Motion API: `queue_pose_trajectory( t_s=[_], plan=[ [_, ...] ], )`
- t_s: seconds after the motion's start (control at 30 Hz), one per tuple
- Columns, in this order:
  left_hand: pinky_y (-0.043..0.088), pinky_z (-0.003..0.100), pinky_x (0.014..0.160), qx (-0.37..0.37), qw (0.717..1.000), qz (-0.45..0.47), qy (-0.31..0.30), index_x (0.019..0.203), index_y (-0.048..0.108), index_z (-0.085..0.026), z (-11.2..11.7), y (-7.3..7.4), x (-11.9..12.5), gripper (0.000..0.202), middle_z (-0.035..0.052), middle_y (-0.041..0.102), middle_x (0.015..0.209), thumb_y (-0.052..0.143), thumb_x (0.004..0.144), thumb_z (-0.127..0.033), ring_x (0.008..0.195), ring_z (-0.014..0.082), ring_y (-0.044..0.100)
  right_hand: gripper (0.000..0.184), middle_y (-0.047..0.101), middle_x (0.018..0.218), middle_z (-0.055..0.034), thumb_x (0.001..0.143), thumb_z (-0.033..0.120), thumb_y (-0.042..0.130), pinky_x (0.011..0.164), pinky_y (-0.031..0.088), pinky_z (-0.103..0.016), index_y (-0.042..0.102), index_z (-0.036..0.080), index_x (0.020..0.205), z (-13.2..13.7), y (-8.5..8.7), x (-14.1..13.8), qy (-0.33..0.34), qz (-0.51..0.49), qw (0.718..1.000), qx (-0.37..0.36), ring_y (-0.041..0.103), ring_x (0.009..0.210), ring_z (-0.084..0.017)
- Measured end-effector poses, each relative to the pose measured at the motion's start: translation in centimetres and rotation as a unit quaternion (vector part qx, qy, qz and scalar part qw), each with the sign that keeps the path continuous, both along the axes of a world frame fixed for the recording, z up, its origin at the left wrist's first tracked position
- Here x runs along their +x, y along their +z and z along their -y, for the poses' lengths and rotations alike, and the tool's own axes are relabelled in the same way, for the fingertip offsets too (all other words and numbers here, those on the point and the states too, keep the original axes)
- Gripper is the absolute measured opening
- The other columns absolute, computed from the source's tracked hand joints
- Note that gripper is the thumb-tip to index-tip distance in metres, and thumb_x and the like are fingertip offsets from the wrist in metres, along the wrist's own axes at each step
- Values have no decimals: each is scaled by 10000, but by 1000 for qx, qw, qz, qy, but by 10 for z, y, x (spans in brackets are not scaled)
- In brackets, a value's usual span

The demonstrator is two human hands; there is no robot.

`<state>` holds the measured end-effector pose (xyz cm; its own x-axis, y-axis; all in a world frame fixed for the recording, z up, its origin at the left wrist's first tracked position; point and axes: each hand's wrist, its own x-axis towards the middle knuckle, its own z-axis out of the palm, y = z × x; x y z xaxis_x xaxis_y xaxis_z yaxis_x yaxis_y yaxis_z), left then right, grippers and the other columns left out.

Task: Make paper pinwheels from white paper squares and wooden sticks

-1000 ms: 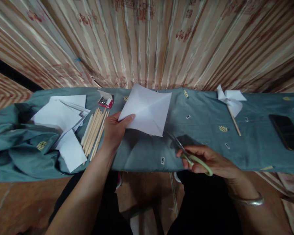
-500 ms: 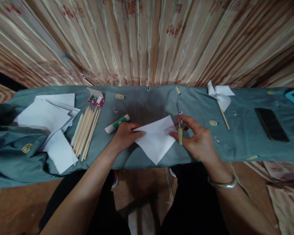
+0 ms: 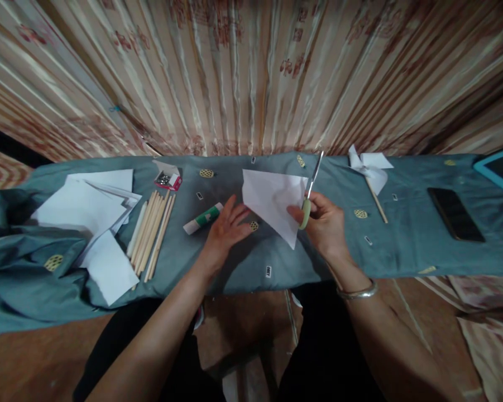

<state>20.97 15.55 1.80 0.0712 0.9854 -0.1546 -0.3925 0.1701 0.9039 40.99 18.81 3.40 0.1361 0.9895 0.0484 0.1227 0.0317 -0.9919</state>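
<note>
In the head view, my right hand [image 3: 324, 223] grips a pair of scissors [image 3: 314, 178] with pale green handles, its blades pointing up and away. The same hand pinches the right side of a sheet of white paper [image 3: 272, 195], raised above the cloth and tilted. My left hand [image 3: 225, 231] is just off the paper's lower left edge, fingers apart and holding nothing. Close beside its fingers a green and white glue stick [image 3: 203, 218] lies on the cloth.
On the left of the blue-green cloth [image 3: 234, 273] are white paper sheets [image 3: 79, 209], several wooden sticks [image 3: 153, 229] and a small open box of metal pins [image 3: 167, 177]. To the right lie a paper pinwheel [image 3: 372, 170], a black phone [image 3: 455, 214] and a blue-edged device [image 3: 500, 170]. Curtains hang behind.
My left hand has let go of the paper and its fingers have spread. The paper has turned and shifted up in my right hand, and the scissors now lean to the right.
</note>
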Motion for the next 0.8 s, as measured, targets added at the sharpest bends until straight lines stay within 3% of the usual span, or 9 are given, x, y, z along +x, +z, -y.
queue_pose_trajectory(
  t_s=[0.07,0.17,0.33,0.43,0.6,0.8],
  plan=[
    [423,475,1064,-12,1000,-7,-23,1400,475,-227,6,-5,10,1042,144,573,1400,925,482,-423,1299,341,530,373,624,630,67,616,392,799,564,447,-251,653,211,908,-1,-3,-8,-8,-7,1000,8,514,544,-101],
    [436,486,1055,-9,999,-5,-35,1233,611,-212,13,-7,22,798,106,685,1240,917,517,-387,1210,334,599,393,620,636,67,639,393,793,567,455,-252,662,207,960,1,-10,-18,-4,16,1000,16,536,557,-107],
    [491,438,1010,-24,996,-27,84,1000,702,-202,12,-6,26,384,69,755,1012,830,649,-290,1056,288,668,419,706,756,23,656,408,800,591,509,-271,658,213,998,1,-14,-29,30,-17,999,5,607,618,-131],
    [537,388,920,-33,988,-24,149,936,707,-211,9,-11,21,338,45,757,968,819,617,-210,968,260,684,428,727,772,23,605,426,839,578,521,-264,669,213,935,-1,-13,-33,33,-79,996,-17,605,595,-121],
    [562,329,785,-14,983,-39,179,873,726,-184,4,-10,15,283,37,758,895,820,606,-202,811,199,680,449,738,793,23,546,419,888,610,535,-265,680,208,884,2,-9,-37,49,-109,992,-42,626,639,-125],
    [563,294,703,20,979,-44,200,778,741,-181,-7,-1,3,200,32,756,806,827,599,-203,723,169,672,451,701,746,12,653,518,829,644,525,-272,662,207,935,19,2,-36,113,-71,989,-58,636,690,-144]
  ],
)
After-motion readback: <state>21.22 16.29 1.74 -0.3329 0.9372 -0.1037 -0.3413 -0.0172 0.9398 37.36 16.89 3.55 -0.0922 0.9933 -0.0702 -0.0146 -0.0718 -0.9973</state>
